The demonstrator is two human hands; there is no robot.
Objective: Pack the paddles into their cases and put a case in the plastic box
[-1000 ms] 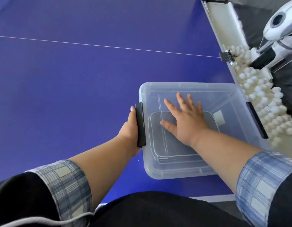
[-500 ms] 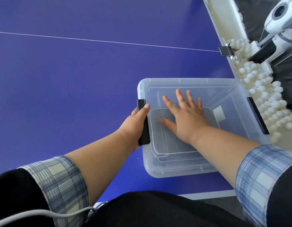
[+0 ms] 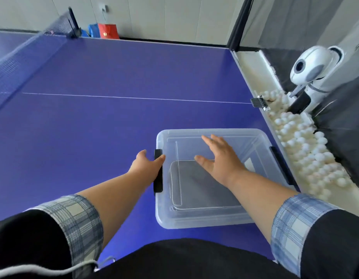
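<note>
The left hand (image 3: 147, 165) curls its fingers around the black latch (image 3: 158, 174) on the left side of the clear plastic box (image 3: 194, 221), while the right hand (image 3: 221, 158) lies flat and open on the translucent lid (image 3: 245, 138), gripping nothing. Through the lid a grey case (image 3: 196, 187) shows dimly, lying flat on the box's floor. The box sits at the near right corner of the blue table (image 3: 114, 117), just beside a trough of white balls (image 3: 307, 154) and a white ball machine (image 3: 311, 71).
</note>
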